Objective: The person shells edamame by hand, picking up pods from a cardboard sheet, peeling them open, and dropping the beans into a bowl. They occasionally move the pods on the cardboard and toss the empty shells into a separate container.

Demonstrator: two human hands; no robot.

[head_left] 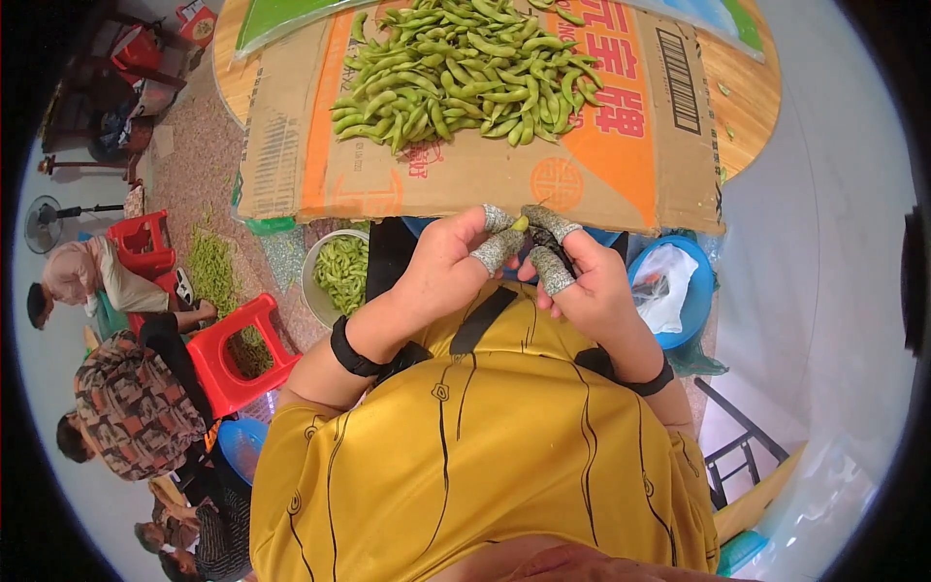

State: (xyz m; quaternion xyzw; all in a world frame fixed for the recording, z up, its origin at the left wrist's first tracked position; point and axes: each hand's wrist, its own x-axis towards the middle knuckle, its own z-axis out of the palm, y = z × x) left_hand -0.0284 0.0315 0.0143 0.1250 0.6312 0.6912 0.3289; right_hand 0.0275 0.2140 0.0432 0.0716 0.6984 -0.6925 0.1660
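Observation:
My left hand (449,254) and my right hand (587,274) meet in front of my body, just off the near edge of a cardboard sheet (465,184). Grey knitted finger covers wrap the thumb and forefinger of each. A small green piece of an edamame pod (521,223) shows between the pinched fingertips of both hands; the rest of it is hidden. On the cardboard beyond lies a large heap of green edamame pods (465,78). Left of my left forearm, a white bowl (313,291) holds shelled green beans (341,274).
The cardboard rests on a round wooden table (752,107). A blue basin (694,320) with a white plastic bag (664,289) stands at my right, near a folded black metal frame (742,436). Leftward are red stools (238,354), scattered green pods (211,267), a fan (44,223) and several seated people (141,403).

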